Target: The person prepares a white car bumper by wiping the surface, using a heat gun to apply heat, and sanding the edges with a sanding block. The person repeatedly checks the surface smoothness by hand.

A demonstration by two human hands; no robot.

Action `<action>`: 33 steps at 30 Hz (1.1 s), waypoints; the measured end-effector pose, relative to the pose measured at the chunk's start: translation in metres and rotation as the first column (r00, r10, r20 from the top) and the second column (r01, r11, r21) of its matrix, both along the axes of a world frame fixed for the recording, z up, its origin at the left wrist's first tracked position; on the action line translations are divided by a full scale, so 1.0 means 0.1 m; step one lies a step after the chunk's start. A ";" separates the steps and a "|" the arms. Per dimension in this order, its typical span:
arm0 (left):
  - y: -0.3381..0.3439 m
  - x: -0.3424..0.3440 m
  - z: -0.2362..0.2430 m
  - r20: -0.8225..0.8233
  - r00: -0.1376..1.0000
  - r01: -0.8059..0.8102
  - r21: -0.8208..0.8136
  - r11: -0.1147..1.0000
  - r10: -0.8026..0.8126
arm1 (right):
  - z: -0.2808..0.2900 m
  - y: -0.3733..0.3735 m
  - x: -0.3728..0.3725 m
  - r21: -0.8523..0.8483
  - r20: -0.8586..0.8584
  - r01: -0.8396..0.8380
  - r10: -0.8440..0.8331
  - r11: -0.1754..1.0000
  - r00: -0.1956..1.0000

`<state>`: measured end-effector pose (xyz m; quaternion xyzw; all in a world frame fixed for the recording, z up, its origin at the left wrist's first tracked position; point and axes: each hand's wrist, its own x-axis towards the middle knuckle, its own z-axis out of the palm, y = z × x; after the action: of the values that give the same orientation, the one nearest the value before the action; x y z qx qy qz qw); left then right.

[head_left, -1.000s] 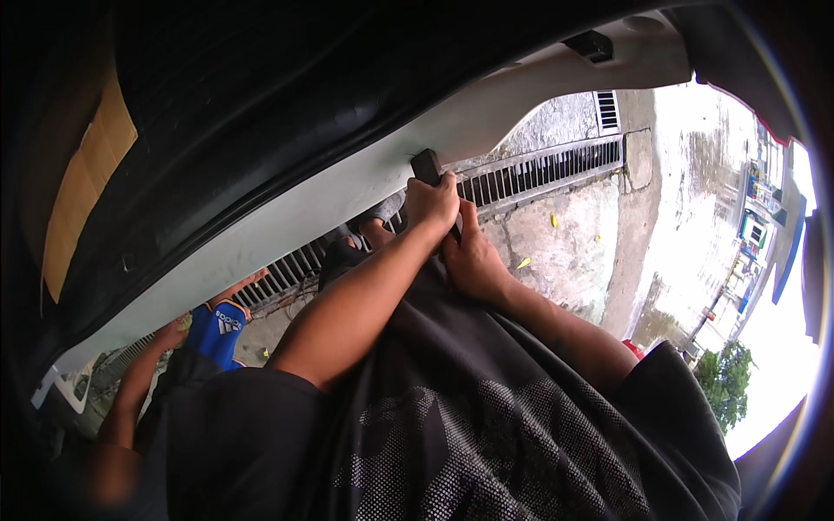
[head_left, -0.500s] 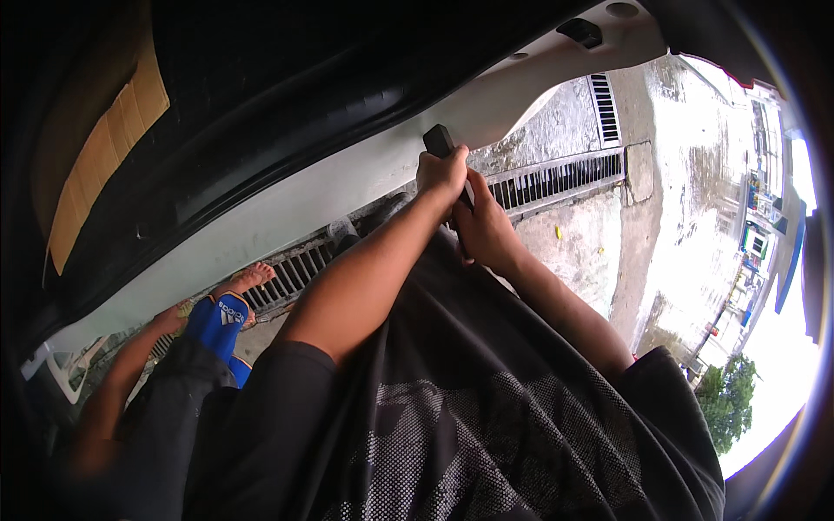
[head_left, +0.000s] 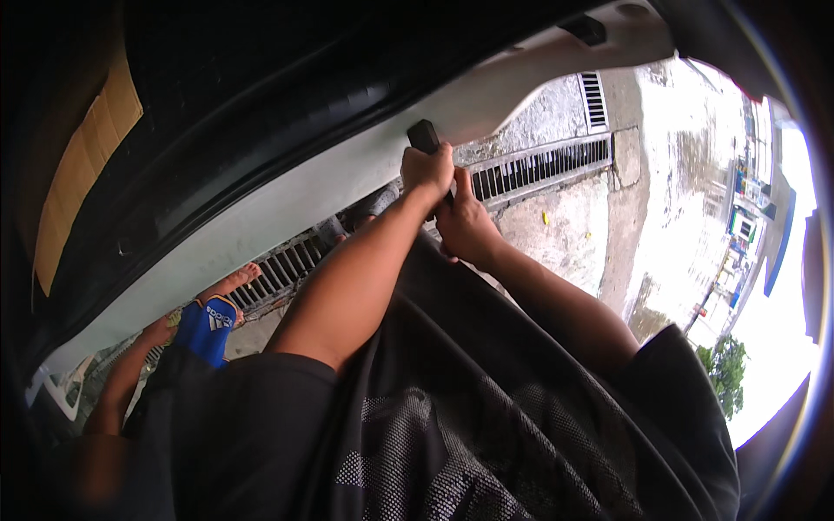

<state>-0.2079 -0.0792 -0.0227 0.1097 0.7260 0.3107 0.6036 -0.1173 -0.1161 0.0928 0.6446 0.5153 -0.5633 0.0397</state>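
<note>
Black bar [head_left: 423, 135] stayed in our closed grip — left hand [head_left: 427, 171] beyond right hand [head_left: 467, 227] — so our two-handed hold persisted.

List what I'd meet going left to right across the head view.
Cardboard strip → another person's blue garment → left hand around a black bar → right hand → yellow leaf → small upper grate → green tree.

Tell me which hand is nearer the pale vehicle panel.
The left hand: it grips the black bar beside the pale vehicle panel; the right hand is lower on the bar, farther away.
</note>
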 end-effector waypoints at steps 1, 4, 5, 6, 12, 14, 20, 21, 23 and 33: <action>-0.03 0.01 -0.08 -0.008 1.000 0.021 0.020 1.000 -0.020 | -0.09 -0.06 0.02 0.022 -0.005 0.007 -0.007 1.000 1.000; 0.03 -0.03 -0.07 0.112 0.994 -0.010 0.013 1.000 0.009 | 0.06 0.05 -0.02 0.003 -0.069 0.009 -0.008 1.000 0.998; -0.02 -0.08 0.06 0.156 0.988 -0.017 0.031 0.999 0.012 | 0.06 -0.04 0.00 0.038 -0.092 0.011 -0.008 0.999 0.996; -0.16 -0.07 0.07 0.227 0.973 -0.038 0.028 0.999 0.031 | 0.02 -0.15 0.05 0.072 -0.113 0.012 -0.003 0.997 0.994; -1.24 -0.12 -0.11 0.182 0.958 0.207 0.088 0.974 -0.220 | -0.25 -1.05 0.93 0.300 -0.152 -0.176 0.229 0.938 0.961; -1.35 -0.12 -0.16 -0.242 0.902 0.413 0.242 0.878 -0.357 | -0.27 -1.17 1.32 0.222 -0.111 -0.142 0.170 0.965 0.979; -0.34 0.41 0.03 -0.938 0.323 0.764 0.181 0.619 -0.124 | -0.28 -1.49 2.64 -0.090 0.064 0.163 -0.157 0.983 0.985; -0.09 0.51 -0.11 -0.933 0.347 0.748 0.213 0.628 -0.097 | -0.32 -1.57 2.82 -0.112 0.102 0.181 -0.170 0.977 0.980; 0.08 0.72 -0.30 -0.922 0.386 0.683 0.275 0.677 -0.015 | -0.53 -1.80 3.33 0.025 0.116 0.084 -0.087 0.996 0.989; -0.42 1.32 -0.43 -0.949 0.292 0.669 0.115 0.734 -0.117 | -0.70 -2.40 4.23 0.089 0.049 0.160 -0.165 0.983 0.985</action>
<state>-0.0754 -0.1213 -0.0658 0.5928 0.7681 0.2089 0.1224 0.3052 -0.3560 0.0228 0.7012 0.4831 -0.5240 -0.0191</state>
